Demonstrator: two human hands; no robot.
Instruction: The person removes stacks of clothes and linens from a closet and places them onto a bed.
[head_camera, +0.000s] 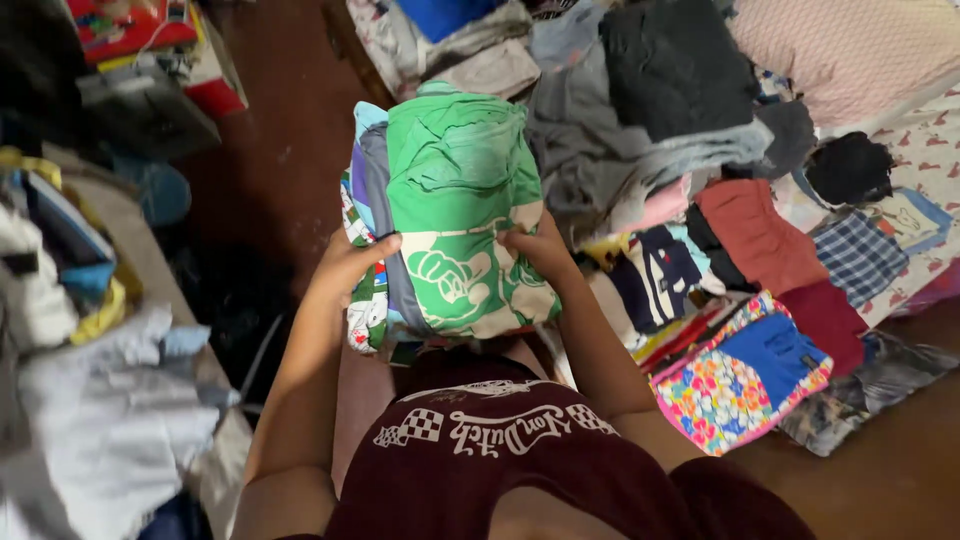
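Observation:
I hold a stack of folded clothes (450, 210) in front of my chest, a green printed shirt on top with grey, blue and patterned pieces under it. My left hand (350, 262) grips the stack's left side, thumb on top. My right hand (540, 248) grips its right side, fingers over the green shirt's lower edge. Both forearms reach up from my dark red shirt at the bottom of the view.
A heap of loose and folded garments (680, 120) covers the floor at the right, among them a floral piece (725, 385), a plaid one (858, 258) and a pink patterned cloth (850, 45). More clothes and bags (90, 380) pile at the left. Brown floor (270, 130) shows between.

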